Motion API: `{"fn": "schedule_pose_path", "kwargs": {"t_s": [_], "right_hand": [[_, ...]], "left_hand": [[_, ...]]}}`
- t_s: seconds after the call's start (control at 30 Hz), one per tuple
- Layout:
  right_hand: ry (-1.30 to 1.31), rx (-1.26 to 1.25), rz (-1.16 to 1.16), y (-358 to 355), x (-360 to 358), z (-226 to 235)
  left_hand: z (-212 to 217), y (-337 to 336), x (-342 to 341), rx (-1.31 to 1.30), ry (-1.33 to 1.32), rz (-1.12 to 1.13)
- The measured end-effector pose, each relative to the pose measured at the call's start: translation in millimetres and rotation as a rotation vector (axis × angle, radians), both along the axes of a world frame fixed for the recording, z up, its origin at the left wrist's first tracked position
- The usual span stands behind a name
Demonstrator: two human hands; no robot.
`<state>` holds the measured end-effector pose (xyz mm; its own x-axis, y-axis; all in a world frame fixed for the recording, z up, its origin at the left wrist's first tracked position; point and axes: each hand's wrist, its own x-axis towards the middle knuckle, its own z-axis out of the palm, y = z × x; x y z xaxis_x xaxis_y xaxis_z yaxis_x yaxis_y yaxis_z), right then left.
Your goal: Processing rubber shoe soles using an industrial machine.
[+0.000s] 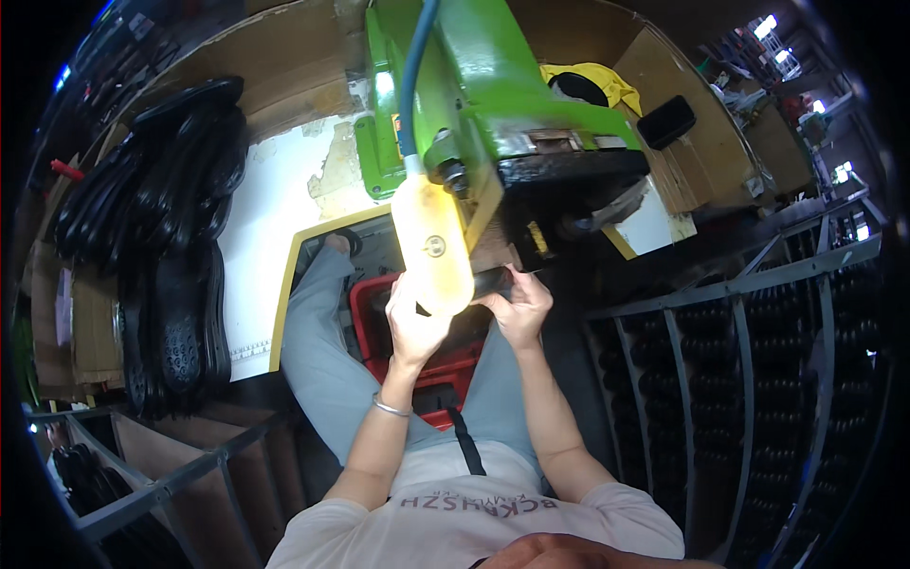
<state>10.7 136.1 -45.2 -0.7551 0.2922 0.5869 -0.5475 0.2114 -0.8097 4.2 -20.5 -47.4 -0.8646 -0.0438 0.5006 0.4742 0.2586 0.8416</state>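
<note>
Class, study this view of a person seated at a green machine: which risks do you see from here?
1. Both hands, the left hand and right hand, hold a dark piece right under the green machine, so fingers might get caught.
2. The bright lamp nearly touches the left hand and could dazzle.

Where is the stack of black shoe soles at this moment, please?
In the head view, the black shoe soles lie piled on the person's left, on the white table beside the green machine.
</note>
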Motion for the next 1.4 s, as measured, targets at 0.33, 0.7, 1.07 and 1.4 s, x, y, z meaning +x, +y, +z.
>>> {"fn": "schedule_pose_path", "kwargs": {"t_s": [0.33,0.7,1.07,1.4], "right_hand": [[-0.572,-1.028,0.525,26,23,-151],[-0.294,-0.345,-0.18,111,27,-33],[-0.205,-0.151,-0.011,38,10,22],[-0.075,-0.298,0.05,-29,1,23]], "left_hand": [[-57,44,15,0.751,-0.196,-0.13],[-20,8,14,0.439,-0.169,-0.182],[-13,-78,30,1.007,-0.262,-0.127],[-49,-118,37,0.057,-0.502,-0.043]]}}
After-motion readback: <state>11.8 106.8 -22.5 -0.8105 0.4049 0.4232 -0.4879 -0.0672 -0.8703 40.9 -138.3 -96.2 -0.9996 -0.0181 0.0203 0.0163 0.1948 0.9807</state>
